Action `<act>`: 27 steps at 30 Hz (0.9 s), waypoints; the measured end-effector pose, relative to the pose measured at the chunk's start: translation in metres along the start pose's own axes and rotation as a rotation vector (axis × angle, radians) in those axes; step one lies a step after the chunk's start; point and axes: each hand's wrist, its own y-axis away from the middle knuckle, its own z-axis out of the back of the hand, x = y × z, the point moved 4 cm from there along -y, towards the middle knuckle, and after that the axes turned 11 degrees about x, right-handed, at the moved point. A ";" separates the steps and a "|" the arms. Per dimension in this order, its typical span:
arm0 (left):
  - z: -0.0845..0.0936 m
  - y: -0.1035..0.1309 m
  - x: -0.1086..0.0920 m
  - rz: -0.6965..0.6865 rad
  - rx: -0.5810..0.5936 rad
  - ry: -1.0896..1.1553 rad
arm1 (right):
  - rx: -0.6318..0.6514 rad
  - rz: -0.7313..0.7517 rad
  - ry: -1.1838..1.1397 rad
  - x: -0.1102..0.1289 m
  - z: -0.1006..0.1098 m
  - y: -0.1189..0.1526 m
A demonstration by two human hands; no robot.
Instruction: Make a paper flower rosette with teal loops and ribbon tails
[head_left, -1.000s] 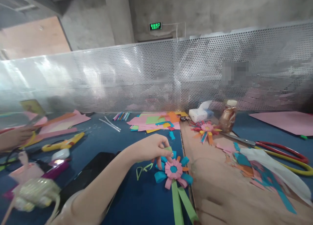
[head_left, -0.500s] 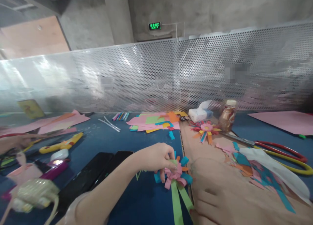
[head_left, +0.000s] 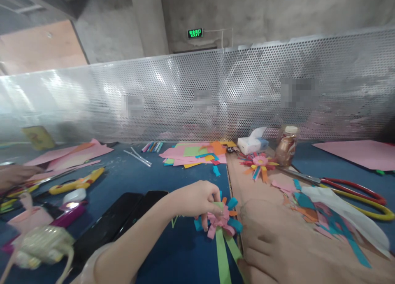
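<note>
My left hand (head_left: 200,199) pinches the middle of a paper flower (head_left: 220,220) with pink loops at its centre and blue and orange looped petals around. The fingers partly cover a small green piece there. Two green paper strips (head_left: 222,255) trail from the flower towards me. My right hand (head_left: 271,251) rests low on the cardboard (head_left: 256,193), its fingers curled and pointing left. Its thumb side meets the right-hand green strip, which seems gripped there; the strip's end is hidden.
Behind lie coloured paper sheets (head_left: 197,152), a second paper flower (head_left: 259,161), tissues (head_left: 253,145) and a bottle (head_left: 286,146). Scissors (head_left: 354,189) and paper scraps (head_left: 327,218) lie right. Black phones (head_left: 123,218) and a yellow cutter (head_left: 78,181) lie left, near another person's hand (head_left: 18,175).
My right hand has shifted slightly up and left along the green strip. The left hand stays on the flower. At the far left the other person's hand has drawn back left.
</note>
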 end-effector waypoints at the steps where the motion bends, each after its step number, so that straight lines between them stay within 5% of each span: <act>1: 0.000 0.000 0.000 0.003 0.002 0.001 | 0.010 0.021 -0.014 0.000 0.000 0.000; 13: 0.000 -0.001 0.001 -0.020 0.006 0.007 | 0.103 0.107 -0.133 -0.002 0.001 -0.002; 27: -0.001 0.000 0.000 -0.009 0.017 -0.003 | 0.200 0.022 -0.140 -0.005 -0.001 -0.018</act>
